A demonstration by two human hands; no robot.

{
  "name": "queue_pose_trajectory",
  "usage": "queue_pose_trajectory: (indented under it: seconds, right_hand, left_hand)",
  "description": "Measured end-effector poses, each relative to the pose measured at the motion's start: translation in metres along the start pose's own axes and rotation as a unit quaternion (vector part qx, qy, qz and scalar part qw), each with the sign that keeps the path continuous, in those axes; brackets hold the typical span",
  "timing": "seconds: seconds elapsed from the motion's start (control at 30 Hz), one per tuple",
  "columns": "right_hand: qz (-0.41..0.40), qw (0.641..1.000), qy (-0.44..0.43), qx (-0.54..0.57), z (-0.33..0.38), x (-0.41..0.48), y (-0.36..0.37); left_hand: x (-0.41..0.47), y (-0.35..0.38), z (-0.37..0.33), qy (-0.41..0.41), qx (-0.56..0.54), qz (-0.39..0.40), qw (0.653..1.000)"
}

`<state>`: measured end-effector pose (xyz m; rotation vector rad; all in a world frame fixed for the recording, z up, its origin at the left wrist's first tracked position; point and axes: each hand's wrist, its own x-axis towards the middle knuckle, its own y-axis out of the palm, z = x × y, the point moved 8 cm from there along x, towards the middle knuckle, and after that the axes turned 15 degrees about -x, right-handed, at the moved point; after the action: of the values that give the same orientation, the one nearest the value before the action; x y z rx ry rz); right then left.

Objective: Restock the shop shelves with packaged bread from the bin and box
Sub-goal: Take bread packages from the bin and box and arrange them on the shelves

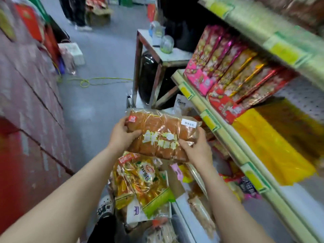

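My left hand point(122, 135) curls round the left end of the bread loaf point(163, 135); my right hand point(196, 148) grips its lower right corner, so the 2 hands hold it aloft. The shelf point(231, 149) runs just right of it, carrying pink and red packs point(228, 67). A pile of bagged bread point(145, 183) lies below the loaf.

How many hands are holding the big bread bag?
2. The left hand grips the left end of the bread bag; the right hand grips its right side.
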<state>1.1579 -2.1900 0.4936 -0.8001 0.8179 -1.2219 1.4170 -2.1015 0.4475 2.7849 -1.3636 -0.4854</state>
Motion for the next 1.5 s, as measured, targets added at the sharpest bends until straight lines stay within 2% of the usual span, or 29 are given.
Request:
queue_pose_trajectory:
  seconds: [0.13, 0.33, 0.53, 0.83, 1.17, 1.5]
  right_hand:
    - [-0.044, 0.999, -0.026, 0.011, 0.028, -0.003, -0.055]
    - [-0.103, 0.991, -0.073, 0.039, 0.073, -0.013, -0.136]
    - [-0.155, 0.982, -0.102, 0.039, 0.104, -0.017, -0.206]
    - [-0.246, 0.961, -0.123, 0.043, 0.142, -0.004, -0.305]
    - [-0.351, 0.935, -0.054, 0.028, 0.160, 0.037, -0.371]
    - [-0.386, 0.922, 0.015, 0.020, 0.146, 0.079, -0.381]
  left_hand:
    - [-0.011, 0.008, -0.065, 0.081, -0.029, -0.011, 0.996]
    - [-0.016, 0.019, -0.144, 0.148, -0.059, -0.001, 0.987]
    - [-0.011, 0.046, -0.221, 0.184, -0.054, 0.028, 0.981]
    - [0.020, 0.110, -0.337, 0.276, -0.065, 0.105, 0.953]
    - [0.068, 0.199, -0.427, 0.334, -0.060, 0.199, 0.919]
    - [0.116, 0.287, -0.444, 0.322, -0.061, 0.321, 0.889]
